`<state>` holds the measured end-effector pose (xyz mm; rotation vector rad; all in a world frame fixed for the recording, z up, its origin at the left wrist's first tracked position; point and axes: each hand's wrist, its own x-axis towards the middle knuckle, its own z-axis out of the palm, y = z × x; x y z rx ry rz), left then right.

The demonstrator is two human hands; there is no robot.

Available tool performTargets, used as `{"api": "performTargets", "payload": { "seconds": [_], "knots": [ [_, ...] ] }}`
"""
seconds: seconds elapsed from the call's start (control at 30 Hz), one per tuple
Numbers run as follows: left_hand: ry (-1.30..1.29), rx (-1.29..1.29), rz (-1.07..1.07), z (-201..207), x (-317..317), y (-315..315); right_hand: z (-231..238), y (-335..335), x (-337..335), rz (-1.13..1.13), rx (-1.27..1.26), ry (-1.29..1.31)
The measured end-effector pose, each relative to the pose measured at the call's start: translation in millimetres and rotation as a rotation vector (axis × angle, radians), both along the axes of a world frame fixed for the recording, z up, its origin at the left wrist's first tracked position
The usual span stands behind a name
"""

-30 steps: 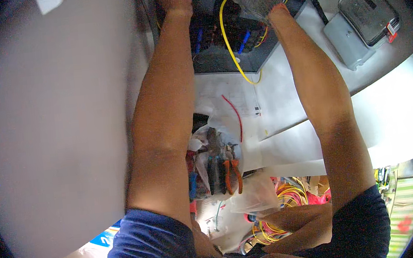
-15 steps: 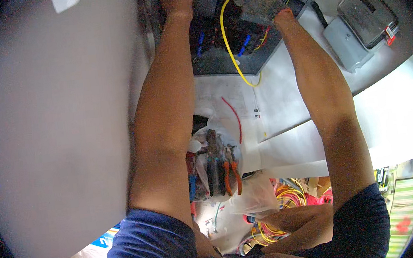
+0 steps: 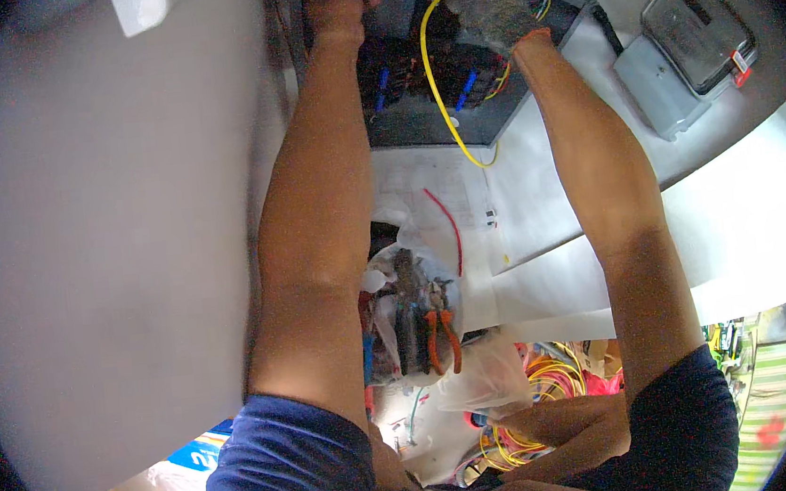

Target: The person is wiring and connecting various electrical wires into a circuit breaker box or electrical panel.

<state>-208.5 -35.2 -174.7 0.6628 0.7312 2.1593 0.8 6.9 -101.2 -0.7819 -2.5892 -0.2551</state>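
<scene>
Both my arms reach up into a dark grey electrical box (image 3: 420, 131) at the top of the view. My left hand (image 3: 337, 9) is bare, its fingers curled at the box's left side; whatever they close on is hidden in shadow. A grey knit glove covers my right hand (image 3: 491, 16), whose fingers I cannot make out. Beside it a thick yellow wire (image 3: 430, 71) loops down over the box's lower edge, its upper end running toward the glove. Behind the wire sit dark components with blue strips (image 3: 465, 90) and thin coloured wires (image 3: 498, 82).
Between my arms, a clear plastic bag or tub holds dark-handled pliers (image 3: 410, 320) and orange-handled pliers (image 3: 442, 335). A red wire piece (image 3: 447, 221) lies above them. At right is a grey meter box (image 3: 690, 42) with a clear cover. Coiled yellow wires (image 3: 557, 376) lie below.
My right hand and forearm have shifted slightly left and down, closer to the yellow wire. My left hand stays nearly in place. The whole view has moved a little.
</scene>
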Motion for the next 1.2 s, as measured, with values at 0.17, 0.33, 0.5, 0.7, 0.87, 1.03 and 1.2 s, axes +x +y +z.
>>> {"api": "performTargets", "payload": {
  "seconds": [0.17, 0.33, 0.5, 0.7, 0.87, 1.03, 1.2],
  "knots": [
    [-0.047, 0.071, -0.003, -0.4, 1.7, 2.2, 9.5, -7.6, -5.5, -0.045, -0.382, -0.074],
    [-0.043, 0.14, -0.031, -5.8, -2.9, 3.7, 12.8, -1.2, -10.1, -0.258, -1.059, 0.287],
    [-0.053, 0.083, -0.013, -10.9, -7.1, 6.6, 11.2, -4.1, -12.1, -0.025, 0.391, -0.369],
    [0.003, 0.141, -0.009, -11.9, -4.9, 12.9, 8.4, 7.3, -11.1, -0.064, -0.774, -0.041],
    [0.19, 0.006, 0.037, -4.2, -8.3, 5.6, 3.8, 30.0, -15.8, 0.035, 0.126, -0.195],
    [0.171, 0.029, -0.068, 4.6, -13.6, 1.4, -13.4, -37.2, -18.6, -0.072, 0.082, 0.129],
    [0.179, 0.02, -0.115, 9.1, -21.2, -3.4, -14.0, -102.0, -23.2, -0.438, -0.407, 0.283]
  ]
}}
